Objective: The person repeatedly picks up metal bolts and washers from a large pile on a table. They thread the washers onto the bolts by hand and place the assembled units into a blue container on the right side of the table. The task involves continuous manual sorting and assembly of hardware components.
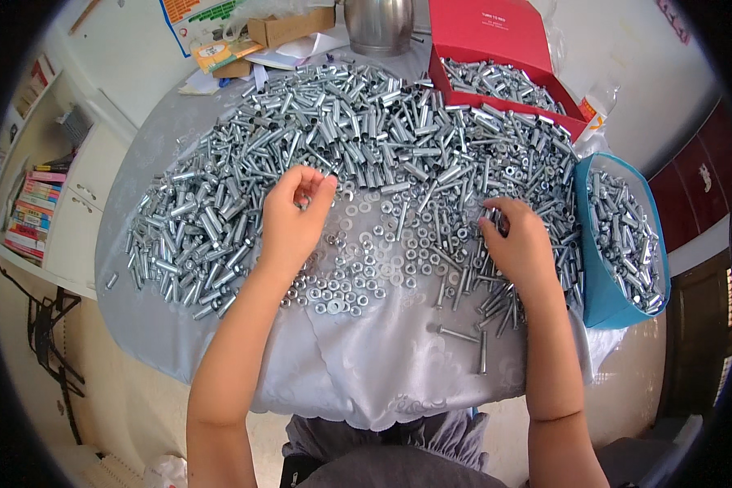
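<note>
Silver-grey metal sleeves lie heaped to the left of the left hand and spread in a thick band beyond both hands, covering most of the surface, which wears a pale grey cloth. The left hand is raised a little over the pile, fingers curled in toward the thumb as if pinching something small; what it grips is too small to tell. Between the two hands, and slightly nearer the person, lies a loose scatter of nuts and washers, flat on the cloth. The right hand rests palm down on a tangle of bolts, fingers bent into the pile and touching it; whether it has closed on any piece cannot be told. A few single bolts lie apart just below that hand. To the right of the right hand stands a blue container holding more metal parts. Beyond the right hand, at the far side, sits a red box with its lid up, also filled with metal parts.
</note>
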A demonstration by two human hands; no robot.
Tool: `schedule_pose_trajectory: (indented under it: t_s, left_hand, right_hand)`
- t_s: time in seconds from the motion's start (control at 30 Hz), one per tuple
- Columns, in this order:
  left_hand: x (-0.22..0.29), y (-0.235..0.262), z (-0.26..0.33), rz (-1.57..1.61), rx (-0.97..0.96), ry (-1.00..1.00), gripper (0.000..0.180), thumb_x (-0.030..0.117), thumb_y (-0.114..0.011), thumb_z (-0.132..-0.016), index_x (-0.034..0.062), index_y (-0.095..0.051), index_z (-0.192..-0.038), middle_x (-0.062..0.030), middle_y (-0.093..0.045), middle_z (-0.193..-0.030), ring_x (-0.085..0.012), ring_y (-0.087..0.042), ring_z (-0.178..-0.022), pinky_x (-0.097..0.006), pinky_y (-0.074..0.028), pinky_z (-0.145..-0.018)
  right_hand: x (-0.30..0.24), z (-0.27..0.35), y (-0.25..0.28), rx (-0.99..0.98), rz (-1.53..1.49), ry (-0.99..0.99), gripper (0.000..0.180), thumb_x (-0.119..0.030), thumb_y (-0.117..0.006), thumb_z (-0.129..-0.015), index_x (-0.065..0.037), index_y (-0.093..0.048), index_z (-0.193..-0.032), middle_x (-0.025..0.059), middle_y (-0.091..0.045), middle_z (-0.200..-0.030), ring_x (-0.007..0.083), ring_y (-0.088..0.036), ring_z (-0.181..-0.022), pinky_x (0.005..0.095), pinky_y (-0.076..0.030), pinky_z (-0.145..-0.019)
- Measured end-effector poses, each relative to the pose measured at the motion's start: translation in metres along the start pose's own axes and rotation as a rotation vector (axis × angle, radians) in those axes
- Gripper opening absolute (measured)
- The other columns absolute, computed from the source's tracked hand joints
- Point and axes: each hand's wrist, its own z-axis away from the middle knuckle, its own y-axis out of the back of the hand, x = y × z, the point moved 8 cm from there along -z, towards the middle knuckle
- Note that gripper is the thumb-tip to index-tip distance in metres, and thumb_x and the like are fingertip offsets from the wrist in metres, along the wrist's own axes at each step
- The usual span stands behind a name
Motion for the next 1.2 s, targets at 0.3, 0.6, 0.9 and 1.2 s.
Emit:
schedule_pose_trajectory:
  t_s: [0.3, 0.6, 0.9, 1.2]
  left_hand:
    - [0.057, -0.005, 0.035, 0.028, -0.107, -0.236, 0.012, 0.009, -0.065, -0.077, 0.0031, -0.055, -0.078, -0.0012, -0.055, -0.073, -0.0102, -0.051, -0.067, -0.023, -0.041, -0.063]
    - [0.105, -0.025, 0.066, -0.015, -0.299, -0.482, 0.029, 0.022, -0.069, -0.073, 0.0087, -0.06, -0.097, -0.0067, -0.062, -0.086, -0.026, -0.057, -0.073, -0.035, -0.045, -0.065]
    - [0.058, -0.051, 0.078, 0.631, -0.574, 0.283, 0.032, 0.009, -0.056, -0.086, 0.0013, -0.049, -0.116, -0.0083, -0.059, -0.105, -0.0133, -0.055, -0.099, -0.028, -0.044, -0.088]
    - [0.052, -0.074, 0.098, 1.02, -0.744, 0.629, 0.027, 0.021, -0.044, -0.094, 0.0012, -0.051, -0.111, -0.0066, -0.056, -0.102, -0.0133, -0.054, -0.095, -0.026, -0.043, -0.086]
  right_hand:
    - [0.0, 0.001, 0.0, -0.068, -0.029, -0.042, 0.024, -0.015, -0.066, -0.074, 0.0, -0.054, -0.088, 0.0155, -0.057, -0.075, 0.031, -0.056, -0.07, 0.0373, -0.044, -0.063]
    - [-0.05, 0.021, -0.026, -0.307, -0.823, -0.087, 0.012, -0.012, -0.059, -0.085, -0.003, -0.055, -0.091, -0.0035, -0.053, -0.074, -0.0005, -0.038, -0.055, 0.0162, -0.031, -0.048]
    - [-0.073, 0.035, -0.027, -0.316, -1.117, -0.071, 0.026, -0.011, -0.057, -0.085, -0.003, -0.044, -0.107, -0.0011, -0.048, -0.079, 0.0054, -0.041, -0.062, 0.0181, -0.035, -0.056]
    - [-0.071, 0.042, -0.017, -0.101, -1.049, 0.045, 0.025, -0.023, -0.04, -0.094, -0.003, -0.048, -0.082, 0.004, -0.049, -0.074, 0.0124, -0.042, -0.069, 0.023, -0.035, -0.066]
